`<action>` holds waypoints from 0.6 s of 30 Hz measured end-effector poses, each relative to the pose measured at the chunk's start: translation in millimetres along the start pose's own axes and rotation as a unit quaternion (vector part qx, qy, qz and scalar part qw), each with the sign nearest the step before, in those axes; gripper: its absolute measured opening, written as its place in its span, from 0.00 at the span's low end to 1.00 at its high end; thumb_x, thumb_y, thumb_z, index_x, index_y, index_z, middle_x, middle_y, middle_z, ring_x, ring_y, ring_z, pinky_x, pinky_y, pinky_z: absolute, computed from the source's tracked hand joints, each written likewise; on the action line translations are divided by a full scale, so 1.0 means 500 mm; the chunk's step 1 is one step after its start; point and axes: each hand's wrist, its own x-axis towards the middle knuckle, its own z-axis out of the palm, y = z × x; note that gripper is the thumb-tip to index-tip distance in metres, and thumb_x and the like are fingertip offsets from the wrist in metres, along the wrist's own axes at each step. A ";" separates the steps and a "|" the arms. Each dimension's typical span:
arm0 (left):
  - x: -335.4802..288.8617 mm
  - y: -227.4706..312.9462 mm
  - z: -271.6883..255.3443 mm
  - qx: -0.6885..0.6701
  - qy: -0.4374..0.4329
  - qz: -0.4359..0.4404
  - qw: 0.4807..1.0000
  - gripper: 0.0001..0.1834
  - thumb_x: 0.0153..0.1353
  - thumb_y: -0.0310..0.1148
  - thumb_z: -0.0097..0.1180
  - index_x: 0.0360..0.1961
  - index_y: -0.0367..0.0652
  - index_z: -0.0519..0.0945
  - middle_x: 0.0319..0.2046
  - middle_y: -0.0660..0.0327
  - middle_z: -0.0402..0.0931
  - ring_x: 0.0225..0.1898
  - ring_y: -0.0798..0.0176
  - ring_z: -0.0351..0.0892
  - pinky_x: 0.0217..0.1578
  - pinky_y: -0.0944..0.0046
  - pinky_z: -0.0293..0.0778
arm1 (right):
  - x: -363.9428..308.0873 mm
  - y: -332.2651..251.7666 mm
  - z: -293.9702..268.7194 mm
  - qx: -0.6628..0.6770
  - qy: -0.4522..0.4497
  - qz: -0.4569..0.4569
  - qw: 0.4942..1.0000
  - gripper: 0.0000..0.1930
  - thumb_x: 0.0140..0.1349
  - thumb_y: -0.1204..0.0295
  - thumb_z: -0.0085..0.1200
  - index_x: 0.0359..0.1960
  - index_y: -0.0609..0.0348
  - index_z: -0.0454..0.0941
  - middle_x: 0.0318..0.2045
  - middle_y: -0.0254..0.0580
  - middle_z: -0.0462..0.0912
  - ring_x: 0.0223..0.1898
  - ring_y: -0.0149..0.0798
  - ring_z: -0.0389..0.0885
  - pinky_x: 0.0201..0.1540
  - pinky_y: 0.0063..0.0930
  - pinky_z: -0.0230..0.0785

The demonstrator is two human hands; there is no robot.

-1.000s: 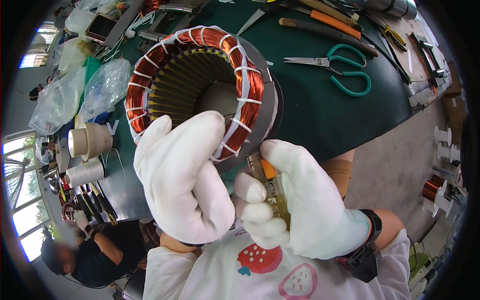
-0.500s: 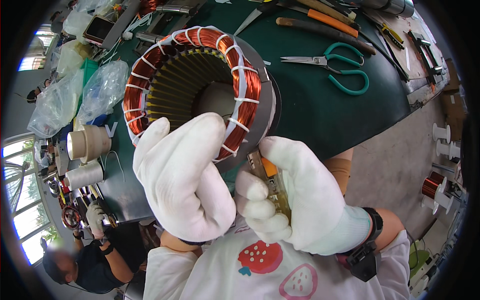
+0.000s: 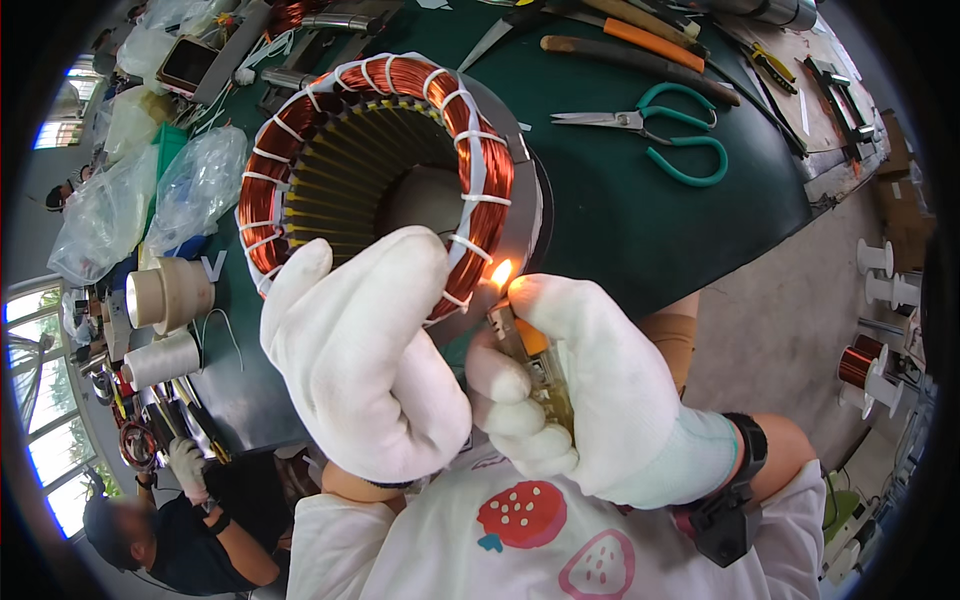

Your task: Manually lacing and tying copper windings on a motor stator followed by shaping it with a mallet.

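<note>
A motor stator (image 3: 490, 185) stands on the green bench. Its copper windings are bound with white cord, and yellow slot liners line the bore. My left hand (image 3: 360, 350), in a white glove, is closed at the near rim of the winding; whatever its fingers grip is hidden. Beside it my gloved right hand (image 3: 630, 410) is wrapped round a lighter (image 3: 547, 388) with an orange part, thumb near its top. A small flame (image 3: 502, 272) burns there, close to the stator's near right side and its lower cord loops.
Green-handled scissors (image 3: 680, 130) lie right of the stator, with an orange-handled tool (image 3: 655, 45) and other tools behind. Tape rolls (image 3: 170, 293), a spool of white cord (image 3: 163, 358) and plastic bags (image 3: 195, 185) sit at the left. Another person (image 3: 200, 530) works at lower left.
A flame has appeared at the lighter's top, and my right thumb has shifted slightly off it. My left hand stays almost in place. The view has shifted slightly.
</note>
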 end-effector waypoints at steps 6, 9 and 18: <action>0.000 -0.006 0.000 -0.021 0.029 0.009 0.999 0.21 0.56 0.17 0.42 0.51 0.28 0.76 0.42 0.46 0.83 0.41 0.54 0.82 0.48 0.58 0.73 | -0.010 0.005 0.008 0.019 0.001 0.003 1.000 0.27 0.73 0.45 0.31 0.25 0.53 0.67 0.17 0.33 0.65 0.13 0.29 0.53 0.16 0.23 0.46; 0.002 -0.009 -0.002 0.004 0.004 0.038 0.999 0.20 0.64 0.16 0.34 0.53 0.23 0.74 0.42 0.44 0.81 0.41 0.53 0.82 0.48 0.61 0.77 | -0.015 0.006 0.008 0.012 -0.005 0.000 1.000 0.28 0.74 0.43 0.31 0.28 0.53 0.67 0.19 0.34 0.66 0.14 0.29 0.53 0.16 0.23 0.47; 0.000 -0.009 -0.001 -0.011 0.009 0.025 1.000 0.19 0.64 0.17 0.37 0.54 0.24 0.74 0.44 0.45 0.81 0.44 0.54 0.82 0.52 0.61 0.75 | -0.025 -0.005 0.022 -0.003 -0.001 0.004 1.000 0.27 0.74 0.40 0.33 0.32 0.50 0.67 0.22 0.31 0.65 0.16 0.28 0.55 0.18 0.21 0.47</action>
